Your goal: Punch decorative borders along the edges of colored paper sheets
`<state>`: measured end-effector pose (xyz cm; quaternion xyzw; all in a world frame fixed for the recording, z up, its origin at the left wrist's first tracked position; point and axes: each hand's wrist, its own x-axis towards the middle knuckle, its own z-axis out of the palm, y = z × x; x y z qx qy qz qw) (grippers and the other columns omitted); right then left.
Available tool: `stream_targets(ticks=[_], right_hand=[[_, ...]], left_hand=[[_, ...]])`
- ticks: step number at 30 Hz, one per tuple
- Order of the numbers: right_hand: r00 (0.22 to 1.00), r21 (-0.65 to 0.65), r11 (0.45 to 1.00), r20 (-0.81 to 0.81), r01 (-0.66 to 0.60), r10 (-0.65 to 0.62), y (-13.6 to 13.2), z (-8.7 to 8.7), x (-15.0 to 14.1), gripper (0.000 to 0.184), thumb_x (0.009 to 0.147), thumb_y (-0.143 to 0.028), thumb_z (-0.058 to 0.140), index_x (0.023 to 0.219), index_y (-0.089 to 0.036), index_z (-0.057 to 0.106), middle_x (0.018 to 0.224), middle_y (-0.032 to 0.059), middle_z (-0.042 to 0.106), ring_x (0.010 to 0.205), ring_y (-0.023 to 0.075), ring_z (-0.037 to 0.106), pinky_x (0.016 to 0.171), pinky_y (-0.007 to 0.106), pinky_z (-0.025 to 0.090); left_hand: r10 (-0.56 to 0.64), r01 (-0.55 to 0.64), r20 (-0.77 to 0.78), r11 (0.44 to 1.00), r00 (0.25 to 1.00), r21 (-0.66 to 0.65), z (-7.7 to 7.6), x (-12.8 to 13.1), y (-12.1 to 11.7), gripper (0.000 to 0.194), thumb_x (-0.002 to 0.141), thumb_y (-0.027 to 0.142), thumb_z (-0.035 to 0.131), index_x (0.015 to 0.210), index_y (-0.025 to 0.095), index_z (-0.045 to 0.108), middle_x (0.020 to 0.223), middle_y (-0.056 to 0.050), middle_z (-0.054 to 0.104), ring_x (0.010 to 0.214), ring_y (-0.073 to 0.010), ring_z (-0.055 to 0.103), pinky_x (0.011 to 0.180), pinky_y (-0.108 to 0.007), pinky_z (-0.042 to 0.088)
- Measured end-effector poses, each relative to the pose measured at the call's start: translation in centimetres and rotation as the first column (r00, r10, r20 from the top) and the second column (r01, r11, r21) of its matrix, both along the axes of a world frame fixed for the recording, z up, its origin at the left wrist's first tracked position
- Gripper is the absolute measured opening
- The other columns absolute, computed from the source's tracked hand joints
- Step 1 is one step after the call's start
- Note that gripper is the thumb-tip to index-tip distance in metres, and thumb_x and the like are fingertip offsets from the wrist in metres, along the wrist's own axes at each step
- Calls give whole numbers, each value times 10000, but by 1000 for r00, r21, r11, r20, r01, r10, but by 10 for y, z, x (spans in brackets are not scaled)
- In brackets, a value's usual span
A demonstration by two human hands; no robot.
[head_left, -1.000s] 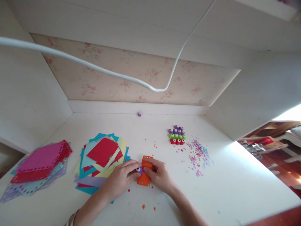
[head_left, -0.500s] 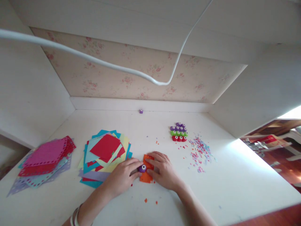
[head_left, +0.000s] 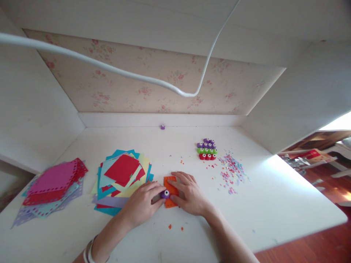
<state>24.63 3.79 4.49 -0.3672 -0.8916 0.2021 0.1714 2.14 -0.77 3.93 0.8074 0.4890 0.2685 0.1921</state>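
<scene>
A small purple paper punch (head_left: 165, 193) sits on the left edge of an orange paper square (head_left: 170, 185) near the front middle of the white desk (head_left: 274, 204). My left hand (head_left: 142, 204) is closed around the punch from the left. My right hand (head_left: 189, 193) lies over the orange paper's right side, fingers pressing it flat, thumb against the punch.
A stack of plain coloured squares (head_left: 122, 175) lies just left of my hands, a pile of punched sheets (head_left: 52, 186) further left. Rows of purple, green and red punches (head_left: 207, 149) stand at the back right beside scattered confetti (head_left: 231, 175). A lone purple punch (head_left: 162, 126) sits at the back wall. A white cable (head_left: 109, 71) hangs overhead.
The punch has shifted a little along the orange paper's left edge, and less of the paper now shows below my hands. Both hands keep their hold.
</scene>
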Motion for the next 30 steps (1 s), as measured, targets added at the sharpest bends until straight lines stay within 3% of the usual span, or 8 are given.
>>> stream_targets(ticks=[3,5,11,19,23,27,30], right_hand=[[998,-55,997,34,-58,60,-1,1,4,763,743,-541,699,1418,-303,433,1521,70,357,1396,337,277,1116,519,241],[996,-68,995,49,-68,71,-3,0,4,825,724,-577,699,1441,-307,393,1503,63,392,1395,335,285,1142,543,160],[998,-52,998,44,-38,40,-6,-1,-3,658,792,-560,638,1373,-288,488,1422,54,498,1344,266,381,1162,494,122],[998,-54,997,48,-47,49,-5,-3,-2,652,791,-617,613,1347,-293,510,1408,49,513,1338,269,389,1154,517,134],[999,-55,997,5,-50,50,-4,-1,0,641,795,-577,637,1352,-291,501,1420,60,495,1323,272,411,1148,529,157],[995,-61,998,-96,-31,25,-2,0,2,583,837,-524,624,1353,-286,495,1399,70,508,1308,260,426,1126,503,247],[978,-100,994,-196,46,-65,0,-3,5,527,882,-486,583,1351,-260,497,1389,93,510,1295,254,439,1084,467,344]], left_hand=[[8,-8,-22,1000,1000,13,-2,-1,0,237,882,255,618,1114,236,659,1117,-67,683,1044,-224,639,939,-359,515],[4,-3,-28,1000,1000,16,-3,-1,0,232,889,256,608,1115,232,657,1119,-68,684,1052,-222,637,945,-357,510],[-2,2,-18,1000,1000,13,-1,-1,-1,243,876,242,623,1117,234,655,1110,-62,686,1044,-217,637,944,-355,508],[4,-4,3,1000,1000,-1,-1,-1,-2,256,867,240,631,1123,236,655,1102,-59,685,1042,-213,630,953,-359,495],[38,-33,66,996,997,-79,5,0,-2,270,862,298,636,1124,237,663,1117,-48,674,1024,-200,626,937,-321,491],[139,-101,175,973,975,-207,17,7,4,255,929,372,517,1030,235,707,1018,-37,694,904,-170,642,817,-267,509],[126,-78,159,957,979,-278,23,13,10,242,909,351,525,962,242,735,958,-31,702,871,-177,636,782,-270,490]])
